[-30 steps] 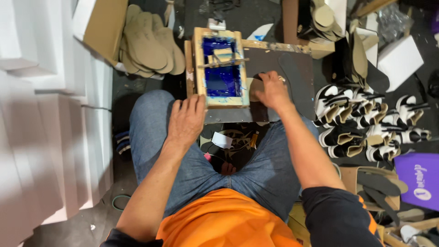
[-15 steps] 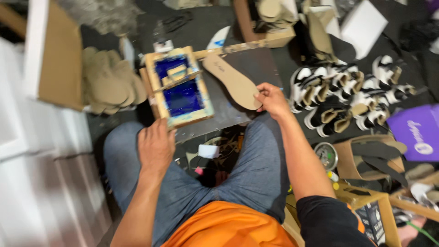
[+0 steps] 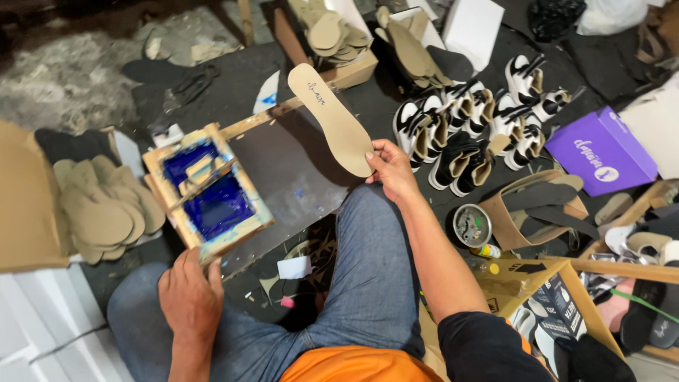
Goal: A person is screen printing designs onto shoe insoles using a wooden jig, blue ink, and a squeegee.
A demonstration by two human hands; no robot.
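Since the earlier frame, the insole has come off the dark board a bit further and now sticks up and away from the person, tan side showing with a small dark mark near its far end. Right hand pinches it by the near end, thumb on top and fingers curled under, so that hand is closed on the insole. Left hand sits on the near corner of the wooden screen frame, fingers bent over the edge, gripping it; the frame lies tilted on the board's left part, blue mesh facing up.

Left of the frame there's a stack of tan insoles next to a cardboard flap. Across the board, a box with more insoles. To the right, a bunch of black-and-white shoes, a purple box, and a small round tin near the right forearm.
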